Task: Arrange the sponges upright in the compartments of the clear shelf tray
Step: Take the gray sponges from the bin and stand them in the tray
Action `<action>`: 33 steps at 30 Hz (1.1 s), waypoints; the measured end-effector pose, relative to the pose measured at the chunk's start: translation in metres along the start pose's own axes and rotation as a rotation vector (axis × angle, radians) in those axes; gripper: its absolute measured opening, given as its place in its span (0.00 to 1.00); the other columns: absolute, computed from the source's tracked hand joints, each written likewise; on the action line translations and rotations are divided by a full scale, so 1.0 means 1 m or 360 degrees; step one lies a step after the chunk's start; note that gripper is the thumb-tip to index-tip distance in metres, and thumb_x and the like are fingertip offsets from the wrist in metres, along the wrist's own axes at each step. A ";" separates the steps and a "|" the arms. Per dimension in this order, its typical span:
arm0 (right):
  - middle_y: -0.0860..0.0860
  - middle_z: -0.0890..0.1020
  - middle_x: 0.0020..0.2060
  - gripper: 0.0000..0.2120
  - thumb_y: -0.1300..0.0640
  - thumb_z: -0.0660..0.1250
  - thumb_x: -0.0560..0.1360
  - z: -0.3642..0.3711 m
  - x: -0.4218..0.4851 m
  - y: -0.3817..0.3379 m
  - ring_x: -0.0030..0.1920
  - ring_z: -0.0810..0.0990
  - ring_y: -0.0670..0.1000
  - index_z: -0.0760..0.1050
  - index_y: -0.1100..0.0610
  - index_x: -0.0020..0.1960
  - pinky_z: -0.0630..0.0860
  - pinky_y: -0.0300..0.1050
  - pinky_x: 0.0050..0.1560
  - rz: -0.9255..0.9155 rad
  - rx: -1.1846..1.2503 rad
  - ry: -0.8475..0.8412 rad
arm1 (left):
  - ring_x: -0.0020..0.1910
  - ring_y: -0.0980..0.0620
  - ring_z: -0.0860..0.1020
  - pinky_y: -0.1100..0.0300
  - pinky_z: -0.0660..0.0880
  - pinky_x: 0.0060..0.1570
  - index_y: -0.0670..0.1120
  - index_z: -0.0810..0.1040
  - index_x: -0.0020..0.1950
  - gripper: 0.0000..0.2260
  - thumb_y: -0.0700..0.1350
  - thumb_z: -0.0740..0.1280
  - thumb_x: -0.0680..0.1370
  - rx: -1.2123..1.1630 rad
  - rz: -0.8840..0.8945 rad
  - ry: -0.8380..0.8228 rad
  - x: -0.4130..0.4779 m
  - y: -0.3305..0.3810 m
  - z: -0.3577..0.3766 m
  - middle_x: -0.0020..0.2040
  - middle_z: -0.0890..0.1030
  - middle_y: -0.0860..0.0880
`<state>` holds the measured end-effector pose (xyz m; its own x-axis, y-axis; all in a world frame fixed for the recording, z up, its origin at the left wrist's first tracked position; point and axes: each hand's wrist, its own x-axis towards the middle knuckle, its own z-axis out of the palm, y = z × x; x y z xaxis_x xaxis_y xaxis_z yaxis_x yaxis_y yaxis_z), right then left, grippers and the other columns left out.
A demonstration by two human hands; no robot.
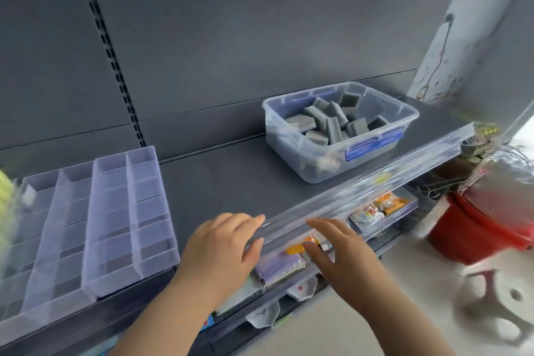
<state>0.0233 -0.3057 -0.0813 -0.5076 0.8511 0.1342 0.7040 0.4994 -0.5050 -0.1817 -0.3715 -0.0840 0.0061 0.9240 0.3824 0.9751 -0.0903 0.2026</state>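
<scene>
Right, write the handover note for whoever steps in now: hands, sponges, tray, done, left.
Left hand open, fingertips on the clear front rail. Right hand open beside it, holding nothing.
Sponges lie loose in the bin at the right.
Tray sits at the left; its visible compartments hold no sponges.
Done: nothing.
Left: stand every sponge upright in the tray.

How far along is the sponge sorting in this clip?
Nothing is done yet: the clear tray shows no sponges in its compartments, and the grey sponges all lie loose in the bin. Neither the left hand nor the right hand holds anything; both are open at the front of the shelf. All placing remains.
</scene>
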 end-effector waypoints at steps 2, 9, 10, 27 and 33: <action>0.39 0.71 0.63 0.20 0.44 0.61 0.75 -0.019 0.004 0.020 0.55 0.73 0.40 0.68 0.44 0.67 0.66 0.33 0.56 0.0065 0.0009 0.0026 | 0.42 0.54 0.80 0.61 0.77 0.36 0.50 0.82 0.55 0.18 0.53 0.57 0.73 0.0009 0.0010 0.0013 0.020 0.010 0.006 0.45 0.82 0.56; 0.38 0.70 0.62 0.21 0.43 0.60 0.75 -0.073 0.060 0.073 0.62 0.69 0.40 0.66 0.42 0.67 0.63 0.33 0.59 0.0089 -0.0065 0.0140 | 0.43 0.52 0.81 0.58 0.76 0.34 0.48 0.82 0.56 0.19 0.52 0.56 0.74 0.0055 -0.0004 0.0178 0.106 0.021 0.025 0.45 0.82 0.55; 0.38 0.70 0.62 0.21 0.42 0.60 0.75 -0.082 0.072 0.078 0.62 0.69 0.40 0.65 0.41 0.67 0.63 0.33 0.59 0.0068 -0.0098 0.0153 | 0.43 0.52 0.81 0.58 0.75 0.33 0.48 0.82 0.56 0.19 0.52 0.56 0.74 0.0058 -0.0011 0.0213 0.120 0.021 0.028 0.45 0.82 0.54; 0.32 0.71 0.50 0.19 0.45 0.62 0.74 -0.145 0.272 0.180 0.49 0.72 0.35 0.71 0.45 0.64 0.66 0.26 0.51 -0.0219 0.0027 0.0149 | 0.43 0.53 0.79 0.63 0.70 0.32 0.48 0.81 0.57 0.18 0.51 0.58 0.75 0.0149 -0.0054 0.0418 0.281 0.014 0.076 0.45 0.81 0.54; 0.46 0.75 0.56 0.18 0.48 0.64 0.75 -0.147 0.376 0.220 0.51 0.75 0.46 0.71 0.49 0.64 0.67 0.36 0.51 -0.0427 -0.0103 -0.0161 | 0.47 0.57 0.73 0.60 0.73 0.30 0.49 0.81 0.58 0.19 0.53 0.56 0.75 0.0240 -0.0477 0.0480 0.293 0.034 0.085 0.48 0.81 0.54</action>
<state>0.0606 0.1480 -0.0170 -0.7246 0.6684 0.1680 0.5666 0.7165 -0.4069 -0.1278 -0.0717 -0.0418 -0.3244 0.7496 0.5770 0.9456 0.2404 0.2195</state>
